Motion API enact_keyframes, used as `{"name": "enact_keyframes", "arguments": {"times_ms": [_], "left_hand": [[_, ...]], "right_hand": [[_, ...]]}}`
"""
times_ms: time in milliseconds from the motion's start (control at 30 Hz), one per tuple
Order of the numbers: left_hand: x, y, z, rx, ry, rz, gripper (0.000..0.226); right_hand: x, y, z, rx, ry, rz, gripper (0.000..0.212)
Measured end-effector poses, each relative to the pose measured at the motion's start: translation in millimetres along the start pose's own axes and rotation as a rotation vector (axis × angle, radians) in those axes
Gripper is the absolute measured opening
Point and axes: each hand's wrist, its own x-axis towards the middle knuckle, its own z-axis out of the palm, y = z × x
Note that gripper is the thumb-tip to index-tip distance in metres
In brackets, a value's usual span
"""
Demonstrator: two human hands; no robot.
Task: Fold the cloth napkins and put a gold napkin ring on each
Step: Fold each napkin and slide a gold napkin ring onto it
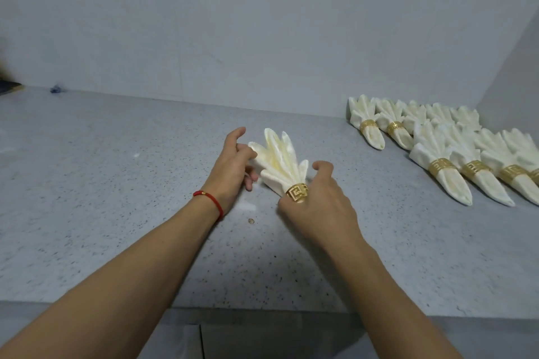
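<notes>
My forearms reach in over the near edge of the counter (116, 178), a red string bracelet (210, 200) on my left wrist. My right hand (318, 207) sits over the narrow tail of the napkin (277, 159), fingers (322, 166) curled round it just behind the gold ring (297, 192), though I can't tell how firmly they pinch, since my own hand hides the tail. My left hand (233, 166) is at the fan's left side, fingers loosely bent, fingertips touching the outermost pleat. The napkin lies mid-counter, fan end pointing toward the back wall, ring already seated at the waist.

So this looks like the finishing touch: spreading the pleats. I'd say the trick is to keep the tail pinned steady at the ring while teasing each point outward gently, one at a time, so the ring doesn't slide and the folds stay crisp and even.

Over by the right edge and back corner, the finished napkins (443, 154) lie in two rows, each ringed. This one should match their spread before it joins them.
</notes>
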Motion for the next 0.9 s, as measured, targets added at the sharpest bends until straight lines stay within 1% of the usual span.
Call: {"name": "enact_keyframes", "arguments": {"times_ms": [100, 200, 367, 500, 667, 767, 833, 900], "left_hand": [[-5, -1, 2, 0.204, -0.020, 0.018, 0.054], [-6, -4, 3, 0.321, -0.024, 0.056, 0.046], [0, -7, 4, 0.403, -0.007, 0.086, 0.036], [3, -10, 5, 0.399, 0.002, 0.112, 0.030], [6, -13, 4, 0.429, 0.000, 0.139, 0.029], [6, -13, 4, 0.435, -0.003, 0.150, 0.029], [6, -14, 4, 0.445, 0.001, 0.150, 0.029], [5, -15, 5, 0.454, -0.002, 0.153, 0.027]], "right_hand": [[12, 17, -14, -0.069, 0.040, 0.054, 0.075], [31, 48, -34, -0.153, 0.115, 0.127, 0.066], [73, 113, -66, -0.227, 0.287, 0.277, 0.058], [93, 149, -66, -0.178, 0.458, 0.316, 0.043], [109, 161, -63, -0.205, 0.489, 0.362, 0.044], [117, 167, -63, -0.225, 0.502, 0.331, 0.043], [121, 168, -65, -0.232, 0.498, 0.323, 0.047], [122, 168, -62, -0.281, 0.508, 0.320, 0.055]]}}
